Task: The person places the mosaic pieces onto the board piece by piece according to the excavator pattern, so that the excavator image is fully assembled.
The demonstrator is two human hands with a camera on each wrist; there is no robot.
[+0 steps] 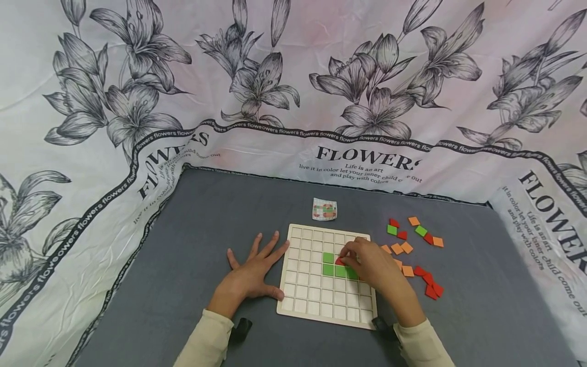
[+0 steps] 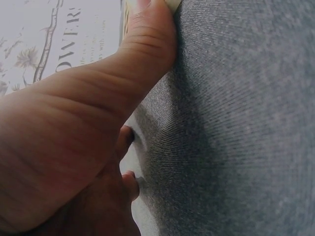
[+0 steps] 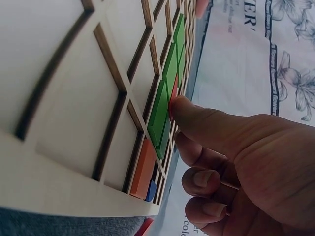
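A light wooden grid board (image 1: 302, 293) lies on the table, with several green tiles (image 1: 328, 258) set in its middle cells. My right hand (image 1: 367, 262) is over the board's right half and pinches a red tile (image 1: 339, 261) between thumb and forefinger, among the green ones. In the right wrist view an orange tile (image 3: 142, 169) and a blue tile (image 3: 150, 191) sit in cells near the board's edge; the hand hides them from the head view. My left hand (image 1: 249, 275) rests with spread fingers at the board's left side, its thumb touching the edge.
Loose orange tiles (image 1: 407, 271), red tiles (image 1: 431, 292) and green tiles (image 1: 421, 231) are scattered right of the board. A small printed pattern card (image 1: 324, 209) lies beyond its far edge. Flower-printed cloth (image 1: 257, 148) borders the grey tabletop (image 1: 220, 214).
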